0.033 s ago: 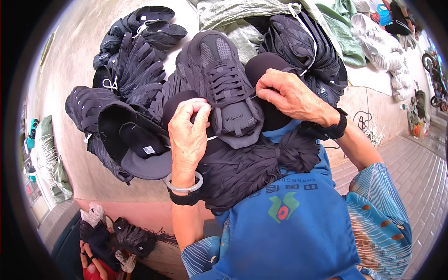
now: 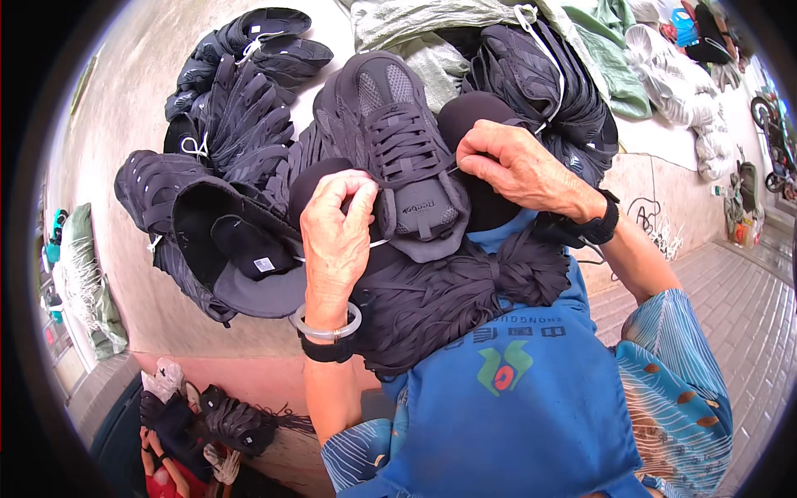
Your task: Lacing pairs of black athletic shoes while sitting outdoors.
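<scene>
A black shoe upper (image 2: 397, 124) lies in front of me, its toe pointing away and its tongue toward me. Dark shoelace (image 2: 397, 137) crosses its front in several rows. Left of the tongue, my left hand (image 2: 339, 220) is closed, thumb and forefinger pinched on one end of the lace. On the other side my right hand (image 2: 515, 166) pinches the other end, pulled out sideways from the top eyelets. Close below both hands, a thick bundle of black shoelaces (image 2: 465, 299) rests across my lap on the blue apron (image 2: 515, 432).
Tied stacks of black uppers stand at left (image 2: 241, 124) and at right (image 2: 531, 79). One upper (image 2: 237, 249) lies opened beside my left wrist. Pale green woven sacks (image 2: 610, 66) are behind. At lower left, another person's arms (image 2: 158, 461) reach toward more dark uppers (image 2: 237, 419).
</scene>
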A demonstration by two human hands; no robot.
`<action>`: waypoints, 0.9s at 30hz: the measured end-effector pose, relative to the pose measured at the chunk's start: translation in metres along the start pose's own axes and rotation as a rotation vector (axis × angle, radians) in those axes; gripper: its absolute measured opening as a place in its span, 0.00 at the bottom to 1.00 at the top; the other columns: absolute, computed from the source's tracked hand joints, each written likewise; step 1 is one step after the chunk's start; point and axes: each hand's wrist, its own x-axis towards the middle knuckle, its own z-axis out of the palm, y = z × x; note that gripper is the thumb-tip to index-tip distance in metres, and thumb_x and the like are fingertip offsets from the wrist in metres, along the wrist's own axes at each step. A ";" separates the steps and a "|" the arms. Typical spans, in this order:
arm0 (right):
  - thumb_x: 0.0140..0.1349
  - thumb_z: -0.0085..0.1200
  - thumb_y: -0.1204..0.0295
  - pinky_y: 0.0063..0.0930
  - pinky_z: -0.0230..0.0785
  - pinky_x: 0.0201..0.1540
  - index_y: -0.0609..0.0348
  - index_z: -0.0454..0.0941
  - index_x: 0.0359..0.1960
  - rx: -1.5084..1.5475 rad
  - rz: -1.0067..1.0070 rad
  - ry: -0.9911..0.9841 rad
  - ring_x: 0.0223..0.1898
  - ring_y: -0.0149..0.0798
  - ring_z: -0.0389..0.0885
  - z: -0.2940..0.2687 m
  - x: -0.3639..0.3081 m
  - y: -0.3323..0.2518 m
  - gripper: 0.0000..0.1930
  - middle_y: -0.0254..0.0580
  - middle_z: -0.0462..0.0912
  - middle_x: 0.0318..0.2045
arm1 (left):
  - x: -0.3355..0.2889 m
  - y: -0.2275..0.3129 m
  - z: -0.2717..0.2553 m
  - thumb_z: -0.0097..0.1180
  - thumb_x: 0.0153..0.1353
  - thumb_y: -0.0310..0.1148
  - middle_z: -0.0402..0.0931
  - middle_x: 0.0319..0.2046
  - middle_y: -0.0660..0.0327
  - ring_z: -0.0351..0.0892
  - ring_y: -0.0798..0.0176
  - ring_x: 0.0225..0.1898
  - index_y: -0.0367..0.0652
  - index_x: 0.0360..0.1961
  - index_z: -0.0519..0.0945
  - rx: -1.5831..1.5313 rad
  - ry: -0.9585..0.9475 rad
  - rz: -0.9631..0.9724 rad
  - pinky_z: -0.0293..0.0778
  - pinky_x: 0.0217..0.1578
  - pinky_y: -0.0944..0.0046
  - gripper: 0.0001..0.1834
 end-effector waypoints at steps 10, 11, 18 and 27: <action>0.57 0.54 0.74 0.40 0.67 0.29 0.61 0.69 0.31 -0.242 -0.160 0.135 0.29 0.50 0.73 0.011 -0.007 -0.002 0.07 0.46 0.67 0.28 | -0.022 0.010 0.007 0.57 0.61 0.29 0.77 0.41 0.56 0.78 0.60 0.41 0.34 0.42 0.77 0.333 0.135 0.263 0.73 0.43 0.63 0.11; 0.57 0.54 0.74 0.40 0.67 0.29 0.61 0.69 0.30 -0.220 -0.188 0.158 0.28 0.50 0.73 0.012 -0.007 0.003 0.07 0.46 0.67 0.28 | -0.025 0.014 0.012 0.57 0.61 0.29 0.77 0.41 0.56 0.78 0.60 0.41 0.34 0.42 0.77 0.332 0.115 0.266 0.73 0.43 0.63 0.11; 0.57 0.54 0.75 0.39 0.67 0.33 0.61 0.71 0.33 -0.162 -0.144 0.160 0.32 0.51 0.73 0.016 -0.009 0.005 0.06 0.46 0.69 0.29 | -0.031 0.017 0.029 0.53 0.62 0.33 0.72 0.50 0.48 0.71 0.46 0.49 0.31 0.51 0.72 0.865 0.116 0.367 0.66 0.51 0.53 0.20; 0.58 0.49 0.70 0.45 0.70 0.35 0.64 0.75 0.28 -0.007 -0.136 0.159 0.32 0.56 0.77 0.016 -0.004 0.014 0.09 0.54 0.75 0.27 | -0.018 -0.002 0.013 0.46 0.62 0.24 0.74 0.48 0.46 0.73 0.45 0.50 0.28 0.49 0.74 0.704 0.048 0.388 0.65 0.53 0.54 0.15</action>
